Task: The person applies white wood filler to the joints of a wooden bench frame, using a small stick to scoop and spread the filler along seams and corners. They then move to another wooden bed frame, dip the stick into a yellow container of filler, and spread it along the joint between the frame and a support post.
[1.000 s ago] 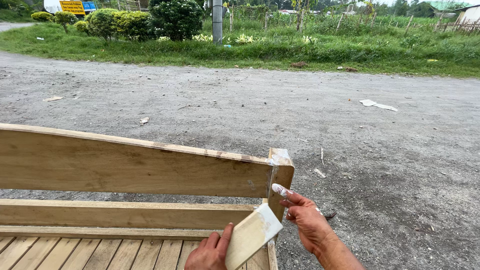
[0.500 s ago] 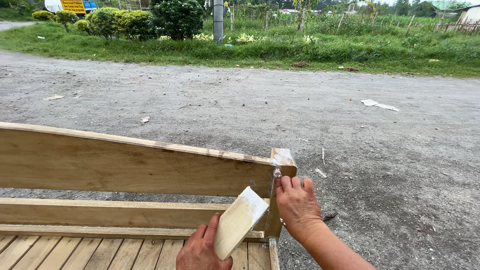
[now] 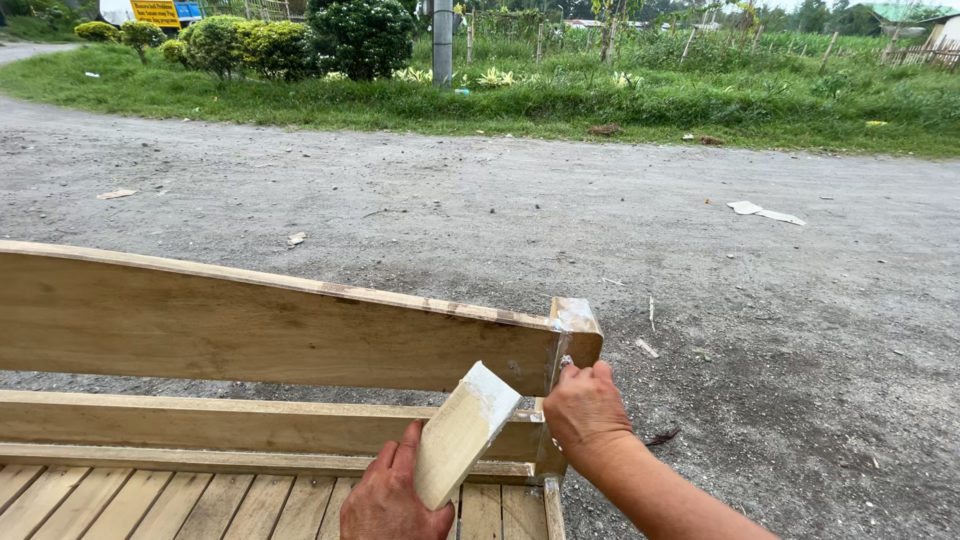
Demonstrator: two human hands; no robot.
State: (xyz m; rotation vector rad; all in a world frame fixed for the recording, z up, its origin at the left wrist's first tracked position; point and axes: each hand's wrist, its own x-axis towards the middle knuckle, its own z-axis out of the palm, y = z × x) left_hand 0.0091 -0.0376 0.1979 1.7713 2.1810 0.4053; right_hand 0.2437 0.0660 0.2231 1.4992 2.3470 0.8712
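Observation:
My left hand (image 3: 385,498) holds a small flat wooden board (image 3: 462,432), tilted up, its top end smeared with white filler. My right hand (image 3: 583,411) is closed against the end post (image 3: 575,330) of a bare wooden bench, just below the post's top, which is also smeared white. A small grey tool tip shows above the knuckles; what the fingers grip is mostly hidden. The bench's wide backrest plank (image 3: 270,330) runs left from the post. A lower rail (image 3: 250,425) and the seat slats (image 3: 200,505) lie below.
Behind the bench lies a gravel road (image 3: 520,220) with scraps of litter (image 3: 765,211) and wood chips. Beyond it are a grass verge (image 3: 600,100), bushes (image 3: 360,35), a grey pole (image 3: 442,40) and a fence at far right.
My right hand rose from beside the board to the end post and closed there. My left hand lifted the board and shifted it slightly left.

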